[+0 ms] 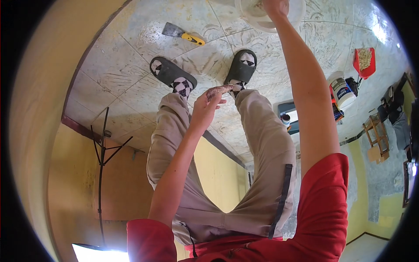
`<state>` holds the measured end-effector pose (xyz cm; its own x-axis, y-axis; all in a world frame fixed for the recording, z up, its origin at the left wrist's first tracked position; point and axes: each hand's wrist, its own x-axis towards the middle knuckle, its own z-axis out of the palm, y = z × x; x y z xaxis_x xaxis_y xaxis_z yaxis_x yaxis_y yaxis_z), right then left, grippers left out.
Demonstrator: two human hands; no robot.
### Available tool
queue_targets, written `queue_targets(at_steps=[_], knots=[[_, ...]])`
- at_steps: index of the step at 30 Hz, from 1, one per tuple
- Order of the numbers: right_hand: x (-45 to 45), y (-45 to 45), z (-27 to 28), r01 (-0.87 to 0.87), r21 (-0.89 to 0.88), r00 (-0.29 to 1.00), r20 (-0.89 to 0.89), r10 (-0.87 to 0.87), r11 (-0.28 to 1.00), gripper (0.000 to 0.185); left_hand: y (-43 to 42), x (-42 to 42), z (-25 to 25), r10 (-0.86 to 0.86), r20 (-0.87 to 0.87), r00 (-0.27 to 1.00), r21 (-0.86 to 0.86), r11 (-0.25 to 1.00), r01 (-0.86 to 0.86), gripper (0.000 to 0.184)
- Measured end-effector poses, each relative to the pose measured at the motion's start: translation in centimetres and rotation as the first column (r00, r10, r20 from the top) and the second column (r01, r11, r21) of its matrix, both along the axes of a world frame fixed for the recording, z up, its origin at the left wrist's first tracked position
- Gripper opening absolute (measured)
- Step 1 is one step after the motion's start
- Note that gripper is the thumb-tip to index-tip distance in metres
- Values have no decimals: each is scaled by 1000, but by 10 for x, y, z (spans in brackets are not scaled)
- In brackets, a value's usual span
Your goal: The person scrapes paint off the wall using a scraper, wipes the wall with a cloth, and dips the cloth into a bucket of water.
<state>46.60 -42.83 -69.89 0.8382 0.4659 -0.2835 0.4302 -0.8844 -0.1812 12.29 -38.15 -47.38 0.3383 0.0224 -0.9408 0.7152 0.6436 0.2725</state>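
My left hand (204, 109) is held between my knees, its fingers closed around a brownish, speckled piece (220, 91) with a crusty surface; its exact kind is unclear. My right arm stretches far forward. The right hand (277, 7) is over a round whitish plastic tub (298, 16) at the top edge, where its fingers are cut off, so I cannot see what they hold. A putty knife (183, 35) with a yellow and black handle lies on the smeared tiled floor (126, 56), ahead of my left foot.
Dark slides (173, 72) are on my feet. To the right stand a white bucket (343, 94), a red dustpan (365, 63) with pale debris, and a blue-grey tray (288, 109). A black tripod stand (102, 153) is at left near the yellow wall (70, 174). A wooden stool (376, 137) sits far right.
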Motion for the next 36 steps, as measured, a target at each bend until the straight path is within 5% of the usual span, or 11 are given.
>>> queue_targets(at_steps=[8,12,13,14,16,20,21,25,29,34,36], knots=[[-31,11,-2,-204,299,881,-358,308,932,32,0,1,1,15,-9,1000,-11,1000,-15,36],[-24,6,45,-110,-169,879,-477,17,980,42,3,3,1,8,11,1000,-6,1000,-8,37],[-31,-27,-34,608,167,708,-556,-435,776,55,4,3,0,9,10,1000,-2,1000,-9,37],[-28,-25,-29,608,168,708,-557,-434,776,55,3,2,0,19,2,1000,-2,1000,-19,36],[-19,-18,-3,39,-18,994,-103,-40,999,70,2,3,-1,28,-1,1000,-8,1000,-28,36],[-34,-10,4,-176,-10,984,-7,176,984,76,1,1,-1,35,-9,999,-11,999,-35,36],[-39,-5,9,-376,-327,845,261,466,867,73,1,2,-1,32,-15,999,-12,999,-33,36],[-27,-4,-2,-127,-157,962,-260,83,979,63,4,4,3,38,-16,999,-11,999,-38,36],[-33,2,-24,-222,-163,960,135,245,961,51,7,5,3,43,-12,999,-12,999,-44,38],[-21,4,-12,-517,-128,854,-13,519,847,39,4,6,2,25,24,999,-36,999,-24,41],[-8,8,-18,-439,-104,843,-390,369,893,35,4,6,2,44,32,999,-51,998,-42,41]])
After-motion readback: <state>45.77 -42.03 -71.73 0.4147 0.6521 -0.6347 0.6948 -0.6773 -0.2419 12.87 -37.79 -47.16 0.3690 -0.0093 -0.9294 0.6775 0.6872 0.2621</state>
